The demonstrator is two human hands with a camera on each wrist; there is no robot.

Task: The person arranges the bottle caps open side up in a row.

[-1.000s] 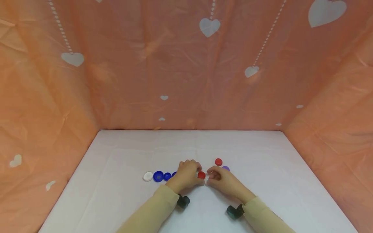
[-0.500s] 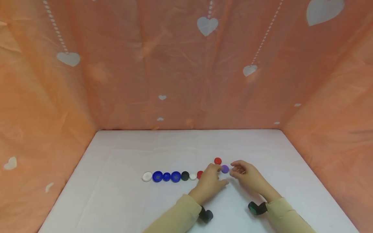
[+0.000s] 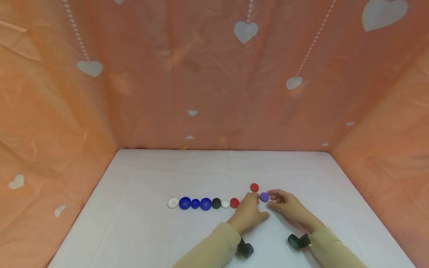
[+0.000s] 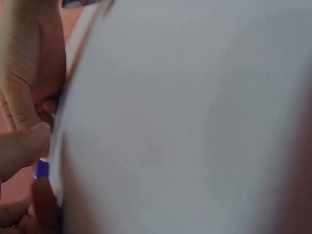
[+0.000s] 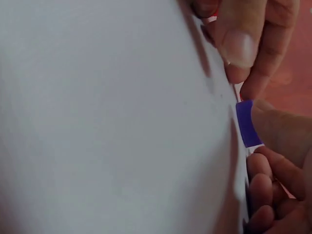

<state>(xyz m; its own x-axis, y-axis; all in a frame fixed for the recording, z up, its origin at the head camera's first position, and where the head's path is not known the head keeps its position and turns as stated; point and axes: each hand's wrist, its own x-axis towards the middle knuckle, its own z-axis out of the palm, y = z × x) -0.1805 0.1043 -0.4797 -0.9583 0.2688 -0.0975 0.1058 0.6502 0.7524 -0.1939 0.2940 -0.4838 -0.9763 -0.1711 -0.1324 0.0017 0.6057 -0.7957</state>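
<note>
At the right part of the white table, my right hand (image 3: 289, 208) has its thumb and index finger at the right edge of a purple bottle cap (image 3: 264, 197), pinching it. From the right wrist view, the thumb partly covers the purple cap (image 5: 246, 124). My left hand (image 3: 248, 213) is just left of that cap, its thumb spread from its fingers, holding nothing visible. A loose red bottle cap (image 3: 254, 187) lies behind its fingertips. To its left stretches a row of caps, ending in another red cap (image 3: 234, 203). Between thumb and fingers, the left wrist view shows the purple cap (image 4: 42, 169).
The row continues leftward with a small white cap (image 3: 225, 204), a black cap (image 3: 216, 203), several blue caps (image 3: 206, 204) and a white cap (image 3: 172, 203). Orange cloth walls (image 3: 214, 93) with hearts enclose the table (image 3: 151, 238).
Both hands have moved right, from the red cap at the row's end to the purple cap. The left hand has uncovered the row. The purple cap sits slightly farther right of the loose red cap.
</note>
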